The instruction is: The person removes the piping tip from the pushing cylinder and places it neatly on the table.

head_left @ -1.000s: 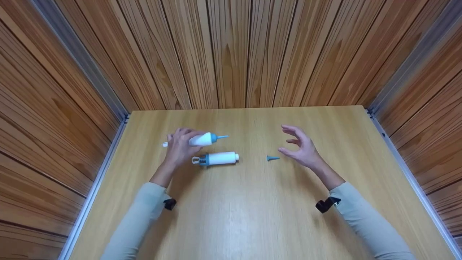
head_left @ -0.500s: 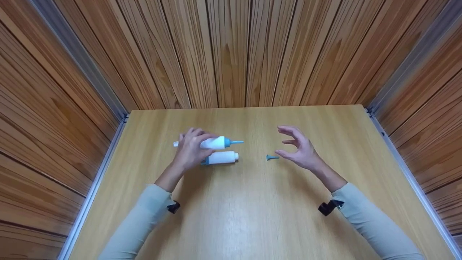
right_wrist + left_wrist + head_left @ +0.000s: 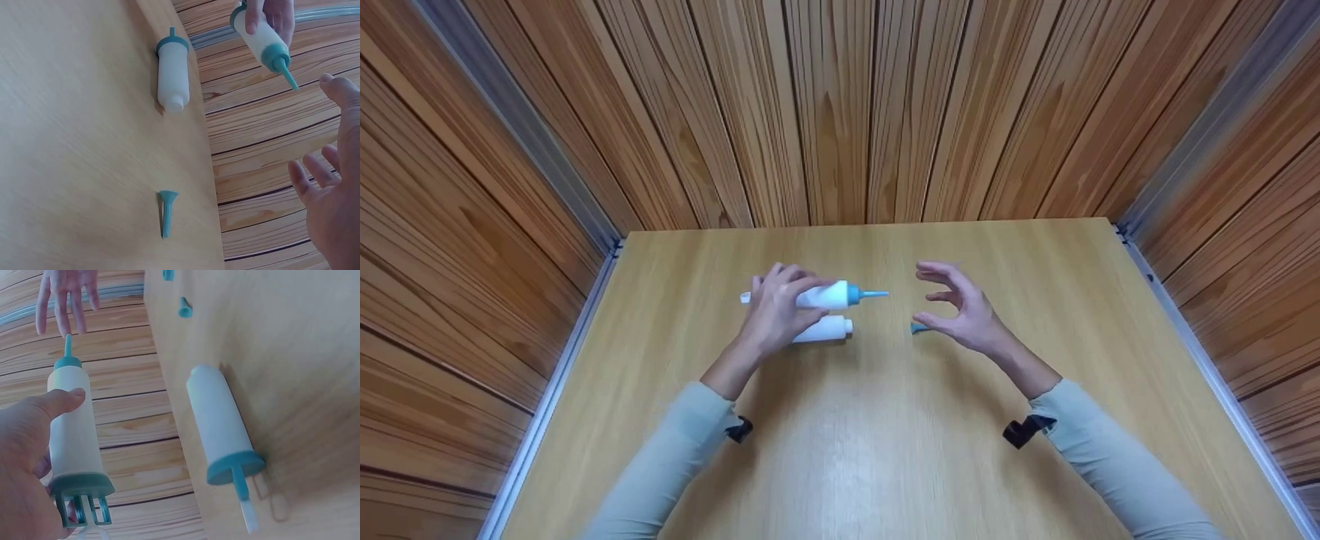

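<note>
Above the table my left hand point(image 3: 780, 311) grips a piping syringe point(image 3: 825, 295), a white barrel with a teal nozzle pointing right. In the left wrist view, its teal end frame and pale plunger handle stick out below the thumb. Facing that nozzle tip across a gap, my right hand point(image 3: 960, 311) holds nothing, its fingers and thumb spread in a loose C. A second white syringe point(image 3: 173, 76), without a nozzle, lies on the table; the left hand hides part of it in the head view. A loose teal nozzle point(image 3: 167, 212) lies on the table, partly covered by the right hand from above.
The pale wooden table point(image 3: 847, 450) reaches back to a wood-plank wall point(image 3: 840, 112). Plank walls also stand at left and right, with metal rails point(image 3: 551, 394) along the table's sides. Black wrist cameras point(image 3: 1020, 433) are strapped at both cuffs.
My left hand has carried the held syringe to the right, now covering more of the lying one. The right hand has shifted a little left, over the loose nozzle.
</note>
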`<state>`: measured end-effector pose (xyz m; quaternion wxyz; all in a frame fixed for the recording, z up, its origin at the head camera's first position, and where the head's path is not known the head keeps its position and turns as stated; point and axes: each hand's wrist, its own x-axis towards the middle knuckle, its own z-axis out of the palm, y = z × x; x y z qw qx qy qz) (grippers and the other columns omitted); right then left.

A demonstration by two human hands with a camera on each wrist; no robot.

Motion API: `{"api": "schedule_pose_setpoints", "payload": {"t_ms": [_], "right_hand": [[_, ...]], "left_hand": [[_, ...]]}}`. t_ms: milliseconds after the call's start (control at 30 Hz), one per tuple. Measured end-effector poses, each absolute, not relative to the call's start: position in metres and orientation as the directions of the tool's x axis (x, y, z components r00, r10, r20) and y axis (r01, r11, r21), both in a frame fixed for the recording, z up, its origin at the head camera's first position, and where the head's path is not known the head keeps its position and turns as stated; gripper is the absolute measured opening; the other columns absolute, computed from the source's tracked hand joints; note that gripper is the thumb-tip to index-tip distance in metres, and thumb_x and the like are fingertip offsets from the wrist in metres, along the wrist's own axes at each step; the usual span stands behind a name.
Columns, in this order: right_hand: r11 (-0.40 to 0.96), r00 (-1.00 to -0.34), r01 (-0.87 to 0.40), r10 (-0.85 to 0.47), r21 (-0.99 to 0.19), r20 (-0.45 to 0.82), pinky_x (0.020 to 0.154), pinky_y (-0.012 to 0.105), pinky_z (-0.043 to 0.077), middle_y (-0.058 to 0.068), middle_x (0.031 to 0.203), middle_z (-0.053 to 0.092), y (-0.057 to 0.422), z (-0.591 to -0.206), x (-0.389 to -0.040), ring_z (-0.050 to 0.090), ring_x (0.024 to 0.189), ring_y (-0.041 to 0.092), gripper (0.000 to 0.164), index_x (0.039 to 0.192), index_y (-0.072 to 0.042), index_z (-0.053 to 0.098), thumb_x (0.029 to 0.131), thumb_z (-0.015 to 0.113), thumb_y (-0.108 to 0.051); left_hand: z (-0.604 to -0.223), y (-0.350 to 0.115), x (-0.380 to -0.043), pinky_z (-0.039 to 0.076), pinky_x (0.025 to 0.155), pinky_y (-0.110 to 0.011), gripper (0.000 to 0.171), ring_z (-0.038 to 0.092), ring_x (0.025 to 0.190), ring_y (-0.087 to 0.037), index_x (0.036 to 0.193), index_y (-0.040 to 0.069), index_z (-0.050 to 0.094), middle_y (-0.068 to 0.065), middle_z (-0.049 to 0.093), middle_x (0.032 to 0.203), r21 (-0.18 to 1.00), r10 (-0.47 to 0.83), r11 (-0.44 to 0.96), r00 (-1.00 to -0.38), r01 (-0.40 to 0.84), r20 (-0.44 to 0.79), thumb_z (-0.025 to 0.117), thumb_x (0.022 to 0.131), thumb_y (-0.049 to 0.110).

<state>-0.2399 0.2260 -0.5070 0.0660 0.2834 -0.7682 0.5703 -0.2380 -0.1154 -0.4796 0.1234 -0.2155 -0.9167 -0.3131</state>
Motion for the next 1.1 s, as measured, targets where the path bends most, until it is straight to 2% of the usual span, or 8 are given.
{"api": "schedule_pose_setpoints", "payload": {"t_ms": [100, 167, 400, 567, 800, 867, 1100], "right_hand": [[0.194, -0.831, -0.502, -0.379, -0.843, 0.408, 0.11, 0.026, 0.06, 0.027, 0.161, 0.058, 0.222, -0.508, -0.238, 0.062, 0.151, 0.021, 0.078, 0.16, 0.006, 0.052, 0.09, 0.086, 0.011], [0.19, -0.83, -0.5, -0.385, -0.845, 0.405, 0.11, 0.026, 0.061, 0.026, 0.161, 0.058, 0.22, -0.507, -0.238, 0.062, 0.151, 0.021, 0.077, 0.159, 0.006, 0.052, 0.09, 0.086, 0.011], [0.143, -0.824, -0.495, -0.389, -0.857, 0.411, 0.108, 0.024, 0.062, 0.027, 0.161, 0.06, 0.213, -0.506, -0.237, 0.068, 0.144, 0.012, 0.074, 0.159, 0.007, 0.053, 0.092, 0.084, 0.012], [0.151, -0.839, -0.469, -0.383, -0.87, 0.386, 0.107, 0.024, 0.063, 0.028, 0.157, 0.064, 0.208, -0.502, -0.233, 0.073, 0.139, 0.019, 0.067, 0.155, 0.005, 0.058, 0.093, 0.084, 0.01], [0.139, -0.837, -0.476, -0.377, -0.869, 0.398, 0.1, 0.023, 0.065, 0.036, 0.149, 0.066, 0.202, -0.497, -0.229, 0.074, 0.123, 0.001, 0.06, 0.15, 0.008, 0.062, 0.094, 0.084, 0.009], [0.131, -0.83, -0.49, -0.373, -0.862, 0.415, 0.1, 0.023, 0.065, 0.036, 0.146, 0.068, 0.201, -0.497, -0.229, 0.074, 0.121, -0.001, 0.056, 0.148, 0.009, 0.064, 0.095, 0.083, 0.01], [0.145, -0.833, -0.494, -0.361, -0.857, 0.419, 0.104, 0.023, 0.065, 0.032, 0.135, 0.073, 0.199, -0.499, -0.228, 0.076, 0.116, 0.006, 0.044, 0.138, 0.007, 0.072, 0.096, 0.082, 0.009]], "left_hand": [[-0.478, -0.11, -0.237, 0.044, 0.104, -0.059, 0.044, 0.065, 0.127, -0.036, 0.133, 0.018, 0.084, -0.012, 0.079, 0.134, 0.529, 0.326, 0.697, -0.871, 0.484, 0.368, 0.096, 0.092, 0.024], [-0.476, -0.106, -0.237, 0.044, 0.105, -0.059, 0.043, 0.065, 0.128, -0.036, 0.133, 0.018, 0.084, -0.012, 0.079, 0.134, 0.531, 0.335, 0.687, -0.864, 0.496, 0.375, 0.096, 0.092, 0.025], [-0.472, -0.093, -0.234, 0.045, 0.102, -0.057, 0.041, 0.067, 0.125, -0.036, 0.13, 0.017, 0.085, -0.013, 0.081, 0.13, 0.519, 0.34, 0.669, -0.84, 0.532, 0.422, 0.096, 0.091, 0.022], [-0.468, -0.083, -0.23, 0.046, 0.102, -0.057, 0.04, 0.067, 0.124, -0.037, 0.129, 0.017, 0.086, -0.013, 0.081, 0.129, 0.512, 0.337, 0.668, -0.833, 0.54, 0.44, 0.097, 0.091, 0.023], [-0.463, -0.073, -0.224, 0.048, 0.099, -0.054, 0.043, 0.069, 0.122, -0.034, 0.129, 0.022, 0.086, -0.01, 0.083, 0.126, 0.47, 0.36, 0.686, -0.82, 0.556, 0.444, 0.099, 0.088, 0.023], [-0.462, -0.071, -0.223, 0.048, 0.1, -0.054, 0.044, 0.069, 0.123, -0.034, 0.13, 0.023, 0.086, -0.009, 0.083, 0.128, 0.472, 0.363, 0.688, -0.825, 0.551, 0.434, 0.099, 0.088, 0.024], [-0.461, -0.065, -0.22, 0.046, 0.102, -0.054, 0.043, 0.067, 0.126, -0.034, 0.132, 0.022, 0.084, -0.009, 0.081, 0.131, 0.487, 0.382, 0.674, -0.826, 0.556, 0.414, 0.097, 0.091, 0.027]]}}
